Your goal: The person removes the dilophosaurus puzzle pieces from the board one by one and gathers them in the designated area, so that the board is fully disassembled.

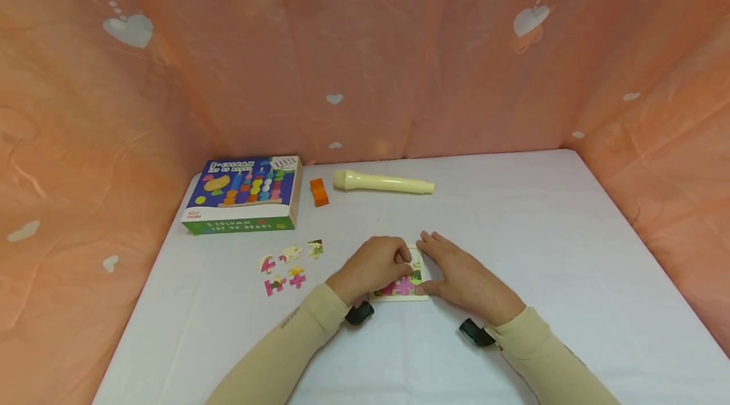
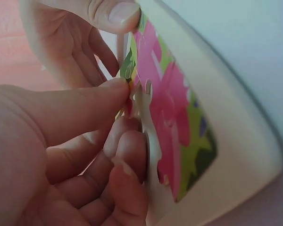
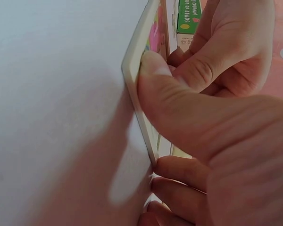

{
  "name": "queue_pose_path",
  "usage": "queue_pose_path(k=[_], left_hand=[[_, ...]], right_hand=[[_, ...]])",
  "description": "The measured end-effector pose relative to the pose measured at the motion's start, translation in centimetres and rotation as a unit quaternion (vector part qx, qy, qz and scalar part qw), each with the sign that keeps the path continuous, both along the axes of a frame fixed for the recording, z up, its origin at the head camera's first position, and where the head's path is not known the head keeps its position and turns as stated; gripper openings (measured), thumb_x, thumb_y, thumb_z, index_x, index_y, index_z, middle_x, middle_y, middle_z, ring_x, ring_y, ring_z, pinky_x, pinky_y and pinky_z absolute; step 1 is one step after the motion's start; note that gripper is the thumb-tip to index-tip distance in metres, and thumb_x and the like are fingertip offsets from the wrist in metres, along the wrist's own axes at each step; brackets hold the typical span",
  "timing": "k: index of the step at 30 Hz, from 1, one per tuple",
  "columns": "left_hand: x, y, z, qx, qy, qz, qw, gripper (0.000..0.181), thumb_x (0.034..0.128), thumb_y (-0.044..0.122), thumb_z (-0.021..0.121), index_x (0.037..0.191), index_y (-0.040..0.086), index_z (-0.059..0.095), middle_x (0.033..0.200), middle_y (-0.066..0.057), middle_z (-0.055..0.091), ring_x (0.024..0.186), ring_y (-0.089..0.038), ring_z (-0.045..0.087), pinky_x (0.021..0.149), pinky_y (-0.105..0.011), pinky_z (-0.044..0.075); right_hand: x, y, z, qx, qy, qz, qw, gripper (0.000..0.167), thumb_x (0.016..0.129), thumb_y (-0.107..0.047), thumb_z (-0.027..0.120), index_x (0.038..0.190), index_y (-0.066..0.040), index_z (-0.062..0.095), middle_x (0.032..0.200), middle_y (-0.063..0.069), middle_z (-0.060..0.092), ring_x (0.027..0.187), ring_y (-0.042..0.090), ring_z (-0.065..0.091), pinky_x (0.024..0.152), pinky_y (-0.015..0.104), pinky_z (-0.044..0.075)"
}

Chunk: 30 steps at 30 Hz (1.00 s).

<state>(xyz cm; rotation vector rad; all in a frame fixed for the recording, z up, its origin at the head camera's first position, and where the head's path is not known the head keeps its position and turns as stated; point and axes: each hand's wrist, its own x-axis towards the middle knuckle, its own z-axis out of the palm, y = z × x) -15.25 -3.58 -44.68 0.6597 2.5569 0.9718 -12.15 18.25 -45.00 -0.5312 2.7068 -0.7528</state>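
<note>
In the head view, a small picture puzzle board (image 1: 399,299) with a pale frame lies between both hands. Part of its pink and green flower picture is filled in. My left hand (image 1: 371,265) reaches over the board and pinches a puzzle piece (image 2: 129,105) between thumb and fingers; the fingers hide most of it. On the right side, my right hand (image 1: 464,278) holds the board, thumb on its face near the lower right and fingertips at the upper right edge. Several loose puzzle pieces (image 1: 274,284) in pink, yellow and green lie left of the board.
A bead toy box (image 1: 245,196) sits at the back left of the white table (image 1: 513,202). Beside it are an orange block (image 1: 319,192) and a pale yellow toy microphone (image 1: 384,183). An orange curtain (image 1: 371,44) with hearts surrounds the table's back and sides.
</note>
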Motion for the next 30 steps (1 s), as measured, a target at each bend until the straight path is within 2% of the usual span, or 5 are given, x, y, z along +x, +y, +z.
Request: queue_pose_path(k=[5, 10, 18, 24, 30], left_hand=[[0.0, 0.0, 0.1, 0.000, 0.002, 0.001, 1.0000, 0.010, 0.1011, 0.019, 0.077, 0.107, 0.011, 0.077, 0.086, 0.006, 0.071, 0.075, -0.005, 0.061, 0.073, -0.023, 0.051], [-0.1, 0.0, 0.0, 0.004, 0.002, -0.006, 1.0000, 0.009, 0.1050, 0.020, 0.072, 0.102, 0.014, 0.078, 0.086, 0.008, 0.070, 0.077, -0.006, 0.059, 0.076, -0.024, 0.050], [-0.3, -0.4, -0.4, 0.027, -0.015, -0.013, 0.9994, 0.011, 0.1066, 0.018, 0.069, 0.101, 0.014, 0.077, 0.085, 0.007, 0.069, 0.075, -0.006, 0.058, 0.074, -0.024, 0.049], [-0.4, -0.4, -0.6, 0.024, -0.015, -0.014, 0.9995, 0.012, 0.1073, 0.018, 0.068, 0.101, 0.014, 0.077, 0.085, 0.006, 0.069, 0.074, -0.007, 0.058, 0.074, -0.024, 0.049], [-0.4, -0.6, -0.5, 0.029, -0.014, -0.012, 0.9994, 0.012, 0.1073, 0.017, 0.067, 0.100, 0.014, 0.077, 0.085, 0.006, 0.069, 0.073, -0.008, 0.058, 0.073, -0.025, 0.049]], right_hand=[[0.0, 0.0, 0.1, -0.003, 0.003, 0.003, 1.0000, 0.087, 0.092, -0.034, 0.087, 0.162, -0.004, 0.046, 0.176, 0.013, 0.035, 0.166, 0.038, 0.028, 0.128, 0.060, 0.033], [0.1, 0.0, 0.1, -0.002, -0.001, 0.002, 1.0000, 0.086, 0.092, -0.033, 0.087, 0.162, -0.004, 0.046, 0.176, 0.013, 0.035, 0.166, 0.038, 0.027, 0.128, 0.060, 0.033], [0.2, 0.0, 0.1, -0.009, 0.002, 0.004, 1.0000, 0.085, 0.094, -0.033, 0.086, 0.163, -0.003, 0.045, 0.176, 0.013, 0.035, 0.166, 0.039, 0.028, 0.128, 0.061, 0.033], [0.5, 0.3, -0.4, -0.022, -0.001, 0.004, 0.9997, 0.087, 0.096, -0.035, 0.083, 0.166, -0.004, 0.040, 0.178, 0.012, 0.030, 0.167, 0.039, 0.022, 0.129, 0.062, 0.030], [1.3, 0.5, -0.8, -0.024, 0.038, 0.004, 0.9990, 0.079, 0.097, -0.035, 0.082, 0.163, -0.007, 0.047, 0.176, 0.015, 0.034, 0.165, 0.042, 0.026, 0.127, 0.063, 0.034]])
